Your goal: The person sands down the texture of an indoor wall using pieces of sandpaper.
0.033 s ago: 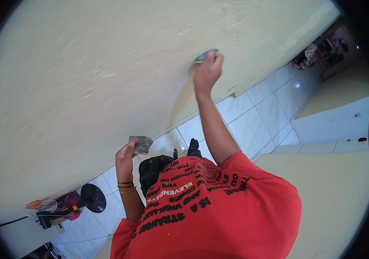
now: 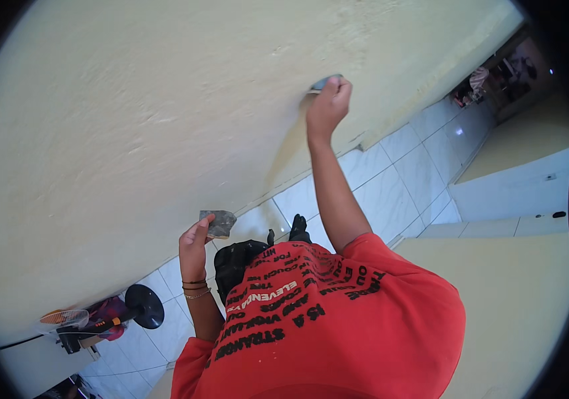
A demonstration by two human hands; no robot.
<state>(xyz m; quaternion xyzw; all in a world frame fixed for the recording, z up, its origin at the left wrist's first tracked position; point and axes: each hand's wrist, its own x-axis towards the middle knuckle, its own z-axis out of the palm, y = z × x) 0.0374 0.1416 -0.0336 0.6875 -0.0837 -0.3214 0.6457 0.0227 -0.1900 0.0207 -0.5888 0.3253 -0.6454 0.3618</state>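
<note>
My right hand [image 2: 329, 110] is closed on a small folded piece of grey sandpaper [image 2: 323, 84], holding it against the cream wall [image 2: 184, 93]. The wall's surface is uneven, with faint ridges and scuffs. Lower down and to the left, my left hand [image 2: 194, 241] pinches a second, dark grey piece of sandpaper [image 2: 219, 224] between thumb and fingers. That piece has creases and a tan lower edge, and it is held out in front of the wall. Fingers behind both pieces are partly hidden.
White marbled tiles [image 2: 397, 193] cover the floor along the wall's foot. At the lower left are a white-caged fan [image 2: 73, 320] and a round black object [image 2: 144, 306]. A black bag [image 2: 238, 261] hangs at my front. Clutter [image 2: 477, 86] stands at the far right.
My right hand and its sandpaper have shifted slightly to the right along the wall. The left hand stays almost in place, still pinching its piece.
</note>
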